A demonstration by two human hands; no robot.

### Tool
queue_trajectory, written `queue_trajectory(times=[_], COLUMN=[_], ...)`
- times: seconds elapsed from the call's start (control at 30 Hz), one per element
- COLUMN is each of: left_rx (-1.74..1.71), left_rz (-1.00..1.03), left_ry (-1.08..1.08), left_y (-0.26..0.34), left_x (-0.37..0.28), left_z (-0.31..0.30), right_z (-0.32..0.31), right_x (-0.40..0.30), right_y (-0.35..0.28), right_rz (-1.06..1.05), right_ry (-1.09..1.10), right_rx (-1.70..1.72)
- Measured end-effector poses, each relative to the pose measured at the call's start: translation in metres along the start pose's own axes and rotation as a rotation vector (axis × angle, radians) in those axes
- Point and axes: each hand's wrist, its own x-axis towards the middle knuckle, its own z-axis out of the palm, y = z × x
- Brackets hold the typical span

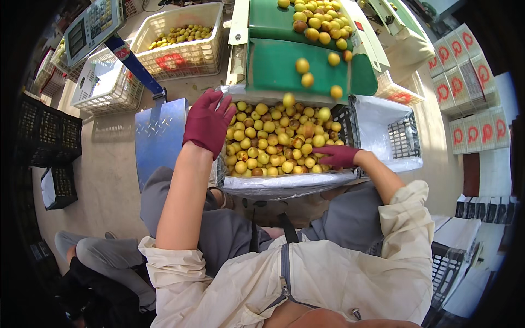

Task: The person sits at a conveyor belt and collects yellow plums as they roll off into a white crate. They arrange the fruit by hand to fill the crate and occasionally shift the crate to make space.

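Note:
A lined black plastic crate [287, 180] full of round yellow-green fruit [272, 139], some with brown patches, stands before me under the end of a green conveyor belt [275, 61]. Several fruits roll or drop off the belt into it. My left hand [209, 123], in a maroon fingerless glove, is raised over the crate's left rim with fingers apart and nothing seen in it. Gloved alike, my right hand [338, 156] rests palm down on the fruit at the right side, fingers spread; its palm is hidden.
Right of the full crate is a lined crate [373, 123]. A blue platform scale [160, 135] with a display [88, 30] stands left; beyond it is a white crate of fruit [180, 61]. Marked crates [459, 86] are stacked far right. Another person's knees [102, 250] are lower left.

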Motion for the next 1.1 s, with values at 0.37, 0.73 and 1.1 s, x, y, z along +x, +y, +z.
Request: queue_trajectory(times=[0.37, 0.73, 1.1], left_rx=[0.048, 0.120, 0.107], left_rz=[-0.069, -0.100, -0.084], left_ry=[0.009, 0.035, -0.001], left_y=[-0.025, -0.041, -0.032], left_x=[0.028, 0.034, 0.021], left_z=[-0.004, 0.004, 0.010], right_z=[-0.078, -0.080, -0.016], right_x=[-0.022, -0.005, 0.027], right_y=[0.031, -0.002, 0.005], right_rz=[-0.172, 0.014, -0.019], right_ry=[0.678, 0.668, 0.914], right_rx=[1.631, 1.701, 0.455])
